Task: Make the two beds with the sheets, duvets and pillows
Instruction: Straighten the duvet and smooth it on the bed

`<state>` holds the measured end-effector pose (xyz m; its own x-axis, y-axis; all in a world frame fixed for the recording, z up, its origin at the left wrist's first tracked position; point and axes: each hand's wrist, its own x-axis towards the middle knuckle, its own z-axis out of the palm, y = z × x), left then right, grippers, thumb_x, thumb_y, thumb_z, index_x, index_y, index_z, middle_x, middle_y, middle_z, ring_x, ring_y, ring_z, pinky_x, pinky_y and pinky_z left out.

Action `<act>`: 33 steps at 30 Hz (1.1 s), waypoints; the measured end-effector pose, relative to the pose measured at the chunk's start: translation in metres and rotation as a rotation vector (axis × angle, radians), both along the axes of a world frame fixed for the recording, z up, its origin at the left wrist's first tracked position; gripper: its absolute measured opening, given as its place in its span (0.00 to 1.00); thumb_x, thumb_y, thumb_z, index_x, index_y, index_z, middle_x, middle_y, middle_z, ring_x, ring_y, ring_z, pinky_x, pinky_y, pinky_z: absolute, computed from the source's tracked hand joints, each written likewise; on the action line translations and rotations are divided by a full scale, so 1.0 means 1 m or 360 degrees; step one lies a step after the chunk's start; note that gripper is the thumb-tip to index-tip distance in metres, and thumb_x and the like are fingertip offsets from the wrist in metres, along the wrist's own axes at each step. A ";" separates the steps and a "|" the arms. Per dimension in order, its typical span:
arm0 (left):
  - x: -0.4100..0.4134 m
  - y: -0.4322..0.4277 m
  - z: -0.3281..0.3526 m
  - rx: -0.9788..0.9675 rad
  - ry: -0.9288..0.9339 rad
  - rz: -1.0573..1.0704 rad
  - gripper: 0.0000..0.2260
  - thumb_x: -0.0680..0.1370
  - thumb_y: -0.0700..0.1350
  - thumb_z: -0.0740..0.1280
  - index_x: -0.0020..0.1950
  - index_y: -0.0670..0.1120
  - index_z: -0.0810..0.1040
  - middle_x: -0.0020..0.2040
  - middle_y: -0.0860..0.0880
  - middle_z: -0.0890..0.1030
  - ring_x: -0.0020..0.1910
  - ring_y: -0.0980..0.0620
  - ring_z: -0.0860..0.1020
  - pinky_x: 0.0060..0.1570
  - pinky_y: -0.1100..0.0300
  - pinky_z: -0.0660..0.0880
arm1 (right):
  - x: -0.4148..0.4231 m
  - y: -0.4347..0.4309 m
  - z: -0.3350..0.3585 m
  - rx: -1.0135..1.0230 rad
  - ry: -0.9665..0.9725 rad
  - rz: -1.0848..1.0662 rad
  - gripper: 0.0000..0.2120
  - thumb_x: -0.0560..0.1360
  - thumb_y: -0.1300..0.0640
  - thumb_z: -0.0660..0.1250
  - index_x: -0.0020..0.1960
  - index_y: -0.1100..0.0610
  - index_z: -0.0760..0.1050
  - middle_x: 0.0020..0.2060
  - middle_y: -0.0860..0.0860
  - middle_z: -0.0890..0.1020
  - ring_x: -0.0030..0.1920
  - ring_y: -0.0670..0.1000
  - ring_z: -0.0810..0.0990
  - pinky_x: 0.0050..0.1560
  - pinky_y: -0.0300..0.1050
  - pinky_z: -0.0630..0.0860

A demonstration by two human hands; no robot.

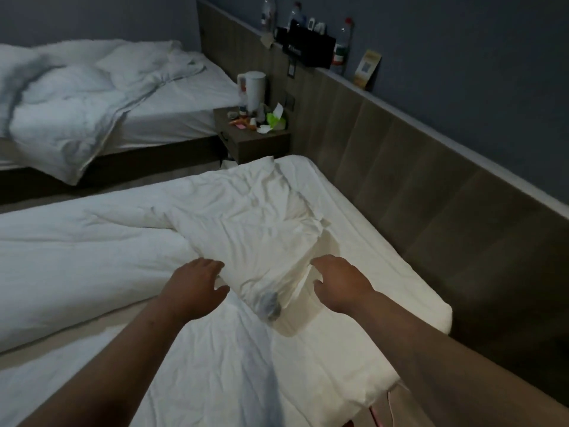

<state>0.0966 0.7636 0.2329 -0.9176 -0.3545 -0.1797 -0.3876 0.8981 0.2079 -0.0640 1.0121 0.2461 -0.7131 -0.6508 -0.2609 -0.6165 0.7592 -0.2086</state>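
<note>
Far left: far bed (pixel 172 124) unmade, far duvet (pixel 61 97) heaped and crumpled, one corner hanging over the near side toward the floor. Lower left: near duvet (pixel 92 241) spread wrinkled across near bed (pixel 437 315), top end turned back on itself. Left hand (pixel 194 285) wide, fingers spread, holding nothing, at the left edge of the fold (pixel 261 235); contact not certain. Between the hands: dark grey patch (pixel 272 305) near the fold's tip, nature unclear. Behind, between the beds: nightstand (pixel 255 140) crowded with kettle (pixel 254 87) and small items, near the bed's head corner. Right hand (pixel 341 282) wide, empty, at the fold's right edge over bare sheet (pixel 385 257). No pillow plainly seen on near bed. Judged step: taking the fold to draw it up toward the head. Risks: gripping one layer only, leaving the filling bunched; dragging the sheet loose with the right hand; a hard flick sweeping the kettle off; far duvet sliding to the floor if left hanging.
</note>
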 end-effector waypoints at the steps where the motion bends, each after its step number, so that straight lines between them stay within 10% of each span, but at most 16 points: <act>1: -0.008 0.008 -0.004 -0.0006 -0.0018 0.0049 0.25 0.78 0.58 0.64 0.72 0.49 0.70 0.68 0.50 0.75 0.67 0.50 0.72 0.64 0.56 0.69 | -0.017 0.003 -0.005 -0.0007 -0.0013 0.0057 0.25 0.80 0.51 0.59 0.76 0.52 0.63 0.73 0.51 0.67 0.72 0.54 0.66 0.70 0.49 0.66; 33: -0.042 0.053 -0.052 0.0439 0.0109 0.0937 0.26 0.80 0.57 0.62 0.75 0.48 0.66 0.74 0.51 0.70 0.72 0.52 0.68 0.68 0.56 0.65 | -0.129 -0.069 -0.023 0.0313 0.0292 0.1109 0.22 0.79 0.52 0.59 0.72 0.54 0.64 0.67 0.54 0.71 0.65 0.56 0.70 0.63 0.51 0.69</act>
<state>0.0548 0.8164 0.1809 -0.5968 -0.7504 -0.2839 -0.7760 0.4500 0.4419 -0.1933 0.9435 0.2230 -0.1957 -0.9215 -0.3356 -0.9804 0.1925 0.0432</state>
